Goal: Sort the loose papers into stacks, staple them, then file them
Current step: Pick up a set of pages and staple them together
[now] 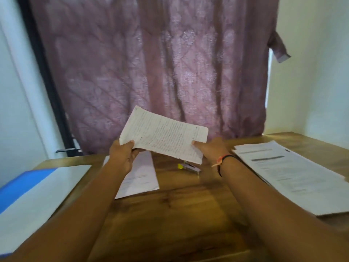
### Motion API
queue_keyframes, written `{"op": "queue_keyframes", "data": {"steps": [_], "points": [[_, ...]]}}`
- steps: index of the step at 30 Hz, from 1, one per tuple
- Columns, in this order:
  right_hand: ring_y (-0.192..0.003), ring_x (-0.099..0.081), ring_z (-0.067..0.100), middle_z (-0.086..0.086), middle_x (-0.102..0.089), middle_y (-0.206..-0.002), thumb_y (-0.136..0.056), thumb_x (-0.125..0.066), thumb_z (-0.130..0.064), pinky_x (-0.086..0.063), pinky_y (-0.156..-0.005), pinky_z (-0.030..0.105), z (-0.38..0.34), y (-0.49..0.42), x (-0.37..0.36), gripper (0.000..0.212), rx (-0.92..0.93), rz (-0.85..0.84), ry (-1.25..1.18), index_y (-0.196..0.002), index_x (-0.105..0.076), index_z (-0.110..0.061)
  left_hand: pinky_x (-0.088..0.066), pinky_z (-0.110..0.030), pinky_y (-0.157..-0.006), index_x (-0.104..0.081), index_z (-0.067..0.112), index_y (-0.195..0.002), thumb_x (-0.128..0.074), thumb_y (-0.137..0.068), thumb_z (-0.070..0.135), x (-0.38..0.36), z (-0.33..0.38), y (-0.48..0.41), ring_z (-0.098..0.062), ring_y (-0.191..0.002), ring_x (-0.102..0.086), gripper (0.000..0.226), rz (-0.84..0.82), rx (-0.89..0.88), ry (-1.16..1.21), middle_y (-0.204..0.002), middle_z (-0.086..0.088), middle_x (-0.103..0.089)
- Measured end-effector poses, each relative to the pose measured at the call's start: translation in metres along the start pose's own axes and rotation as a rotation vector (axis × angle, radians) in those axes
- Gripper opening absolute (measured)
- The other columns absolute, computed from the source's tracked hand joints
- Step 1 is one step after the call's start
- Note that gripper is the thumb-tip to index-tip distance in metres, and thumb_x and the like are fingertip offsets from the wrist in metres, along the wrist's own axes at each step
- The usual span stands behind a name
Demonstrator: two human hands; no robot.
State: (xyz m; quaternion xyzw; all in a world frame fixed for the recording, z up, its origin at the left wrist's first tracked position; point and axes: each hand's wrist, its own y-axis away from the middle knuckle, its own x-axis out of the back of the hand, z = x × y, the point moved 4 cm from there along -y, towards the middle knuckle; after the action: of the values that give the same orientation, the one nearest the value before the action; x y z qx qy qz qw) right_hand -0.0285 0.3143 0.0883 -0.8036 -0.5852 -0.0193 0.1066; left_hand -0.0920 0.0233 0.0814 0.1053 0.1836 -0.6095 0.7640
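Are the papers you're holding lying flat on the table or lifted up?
Lifted up: both hands hold the handwritten papers above the table.

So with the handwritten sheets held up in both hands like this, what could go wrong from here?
1. The handwritten sheets are pinched only at their lower corners by the left hand and right hand; they bow and could slip or fan apart.
2. The stapler lies right under them on the table; lowering blind could knock it.
3. The printed stack at right seems to overhang the table edge and could slide off.
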Motion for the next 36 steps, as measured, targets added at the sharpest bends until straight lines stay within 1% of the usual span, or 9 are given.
{"op": "queue_keyframes", "data": {"steps": [2, 4, 9, 13, 16, 23, 28, 31, 36], "points": [[-0.093, -0.068, 0.021, 0.007, -0.072, -0.101, -0.095, -0.067, -0.024, -0.058, -0.077, 0.032, 0.006, 0.003, -0.042, 0.024, -0.246, -0.202, -0.420, -0.114, -0.064, -0.009, -0.063, -0.041, -0.080, -0.056, 0.004, -0.124, -0.054, -0.101, -0.002, 0.026, 0.007, 0.000, -0.030, -0.105, -0.068, 0.023, 0.036, -0.006, 0.030, -0.124, -0.016, -0.064], [-0.096, -0.066, 0.022, 0.007, -0.070, -0.102, -0.099, -0.059, -0.018, -0.056, -0.079, 0.039, 0.016, -0.002, -0.072, 0.016, -0.345, -0.252, -0.564, -0.114, -0.061, -0.012, -0.058, -0.048, -0.095, -0.056, 0.007, -0.123, -0.056, -0.101, 0.001, 0.045, 0.011, 0.001, -0.030, -0.111, -0.067, 0.023, 0.038, -0.012, 0.045, -0.125, -0.014, -0.065], [-0.104, -0.066, 0.025, 0.009, -0.068, -0.121, -0.101, -0.049, -0.008, -0.057, -0.089, 0.045, 0.029, -0.020, -0.096, 0.024, -0.051, -0.149, -0.252, -0.120, -0.062, -0.016, -0.054, -0.049, -0.101, -0.057, 0.015, -0.126, -0.066, -0.096, 0.008, 0.080, -0.001, -0.008, -0.026, -0.115, -0.066, 0.032, -0.034, 0.012, -0.072, -0.125, -0.007, -0.068], [-0.099, -0.059, 0.012, -0.001, -0.062, -0.116, -0.103, -0.048, -0.011, -0.048, -0.070, 0.013, 0.017, -0.016, -0.094, 0.025, 0.240, -0.038, -0.017, -0.127, -0.056, -0.009, -0.055, -0.043, -0.100, -0.056, 0.021, -0.128, -0.074, -0.091, 0.012, 0.097, -0.007, -0.021, -0.024, -0.119, -0.064, 0.042, -0.116, 0.012, -0.229, -0.126, -0.003, -0.068], [-0.099, -0.063, 0.002, -0.008, -0.064, -0.115, -0.102, -0.053, -0.017, -0.053, -0.070, 0.012, 0.015, -0.018, -0.093, 0.024, 0.330, -0.069, -0.061, -0.126, -0.057, -0.016, -0.058, -0.042, -0.094, -0.059, 0.021, -0.127, -0.079, -0.087, 0.019, 0.095, -0.001, -0.025, -0.022, -0.113, -0.068, 0.044, -0.212, -0.106, -0.411, -0.120, -0.001, -0.072], [-0.113, -0.062, 0.007, -0.010, -0.065, -0.126, -0.103, -0.053, -0.027, -0.053, -0.087, 0.022, 0.042, -0.015, -0.097, 0.033, 0.260, -0.236, 0.023, -0.135, -0.057, -0.024, -0.059, -0.043, -0.093, -0.060, 0.023, -0.128, -0.075, -0.086, 0.041, 0.100, -0.015, -0.027, -0.018, -0.107, -0.072, 0.048, -0.249, -0.153, -0.551, -0.118, 0.003, -0.074], [-0.110, -0.061, 0.002, -0.012, -0.063, -0.128, -0.103, -0.050, -0.028, -0.052, -0.083, 0.016, 0.040, -0.014, -0.100, 0.036, 0.264, -0.264, 0.037, -0.138, -0.055, -0.025, -0.062, -0.023, -0.073, -0.061, 0.021, -0.122, -0.069, -0.094, 0.026, 0.102, -0.012, -0.032, -0.002, -0.093, -0.073, 0.030, -0.248, -0.208, -0.562, -0.109, 0.009, -0.074], [-0.119, -0.058, 0.011, -0.007, -0.061, -0.133, -0.103, -0.050, -0.028, -0.047, -0.084, 0.016, 0.047, -0.012, -0.104, 0.037, 0.246, -0.266, 0.108, -0.140, -0.054, -0.022, -0.059, -0.047, -0.093, -0.059, 0.033, -0.126, -0.074, -0.090, 0.035, 0.106, -0.023, -0.029, -0.011, -0.107, -0.070, 0.039, -0.288, -0.126, -0.566, -0.118, 0.012, -0.072], [-0.115, -0.056, 0.010, -0.006, -0.060, -0.132, -0.104, -0.048, -0.030, -0.046, -0.082, 0.018, 0.052, -0.013, -0.111, 0.039, 0.215, -0.287, 0.186, -0.142, -0.052, -0.020, -0.055, -0.055, -0.096, -0.058, 0.047, -0.126, -0.076, -0.083, 0.054, 0.110, -0.026, -0.027, -0.022, -0.121, -0.064, 0.047, -0.275, -0.129, -0.582, -0.126, 0.017, -0.068]]}}
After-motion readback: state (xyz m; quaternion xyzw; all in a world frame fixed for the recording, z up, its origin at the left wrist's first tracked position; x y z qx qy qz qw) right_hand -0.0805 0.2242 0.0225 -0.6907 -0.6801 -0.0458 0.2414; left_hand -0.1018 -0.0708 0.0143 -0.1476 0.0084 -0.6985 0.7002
